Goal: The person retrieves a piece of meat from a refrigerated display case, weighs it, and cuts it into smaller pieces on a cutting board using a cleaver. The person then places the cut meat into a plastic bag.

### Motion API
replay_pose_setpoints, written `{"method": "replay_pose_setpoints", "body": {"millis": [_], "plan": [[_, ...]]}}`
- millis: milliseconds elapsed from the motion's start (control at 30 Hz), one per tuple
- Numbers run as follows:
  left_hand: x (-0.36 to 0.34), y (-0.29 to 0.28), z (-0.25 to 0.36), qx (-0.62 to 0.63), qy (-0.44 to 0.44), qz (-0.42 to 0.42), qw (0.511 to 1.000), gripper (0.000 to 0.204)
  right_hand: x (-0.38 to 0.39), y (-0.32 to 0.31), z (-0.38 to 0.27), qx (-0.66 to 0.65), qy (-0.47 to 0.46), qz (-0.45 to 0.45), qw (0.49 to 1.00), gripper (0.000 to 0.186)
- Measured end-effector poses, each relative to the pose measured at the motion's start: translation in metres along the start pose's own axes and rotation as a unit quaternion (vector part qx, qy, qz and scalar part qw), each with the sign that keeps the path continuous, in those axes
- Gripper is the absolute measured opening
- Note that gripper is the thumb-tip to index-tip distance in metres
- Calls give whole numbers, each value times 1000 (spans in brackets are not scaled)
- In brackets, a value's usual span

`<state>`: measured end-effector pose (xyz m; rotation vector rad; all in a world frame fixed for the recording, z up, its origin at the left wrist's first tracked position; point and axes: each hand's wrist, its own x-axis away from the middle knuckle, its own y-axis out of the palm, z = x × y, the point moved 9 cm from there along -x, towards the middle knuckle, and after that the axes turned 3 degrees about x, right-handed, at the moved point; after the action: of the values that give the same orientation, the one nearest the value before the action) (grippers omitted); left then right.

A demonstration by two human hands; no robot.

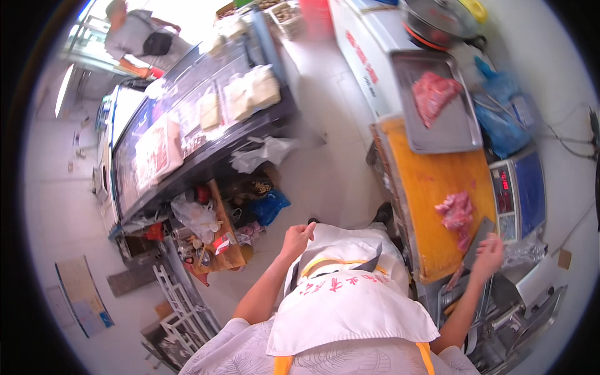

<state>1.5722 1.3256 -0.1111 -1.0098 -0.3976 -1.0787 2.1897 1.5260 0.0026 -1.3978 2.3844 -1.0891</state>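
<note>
Orange-yellow worktop [410, 187] stands on the person's right and carries the working materials. One piece of raw meat [455, 211] lies on its right-hand part, near the scale, with a narrower end pointing toward the person. A flat grey blade [479, 239] is located at the near right corner, just beyond that narrower end.

Right hand [489, 255]: positioned over the near end of the blade. The fingers are partly bent; whether they grip the blade, touch it or only hover above it cannot be determined from this view.

Left hand [296, 240]: located beside the left edge of the white apron [356, 312], well apart from the worktop. The fingers are curled, with the thumb side uppermost; whether they pinch any cloth cannot be determined.

Metal tray [431, 139]: overlaps the far end of the worktop and contains a second, larger cut of meat [434, 97].

Scale [530, 194]: blue platform, lit red display, right of the worktop. Blue plastic bag [507, 128]: beyond the scale, beside the tray.
</note>
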Motion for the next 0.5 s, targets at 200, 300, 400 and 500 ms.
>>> {"method": "replay_pose_setpoints", "body": {"millis": [200,300,400,500], "plan": [[-78,-49,-149,248,-38,6,968,19,220,251,-126,49,-210,-288,933,15],[-147,-65,-208,279,-51,24,959,16,297,366,-154,54,-349,-391,850,12],[-285,-74,-284,205,-23,96,974,28,338,506,-133,71,-412,-468,779,14],[-388,-92,-261,101,51,140,984,48,359,639,-90,164,-422,-498,740,19]]}}
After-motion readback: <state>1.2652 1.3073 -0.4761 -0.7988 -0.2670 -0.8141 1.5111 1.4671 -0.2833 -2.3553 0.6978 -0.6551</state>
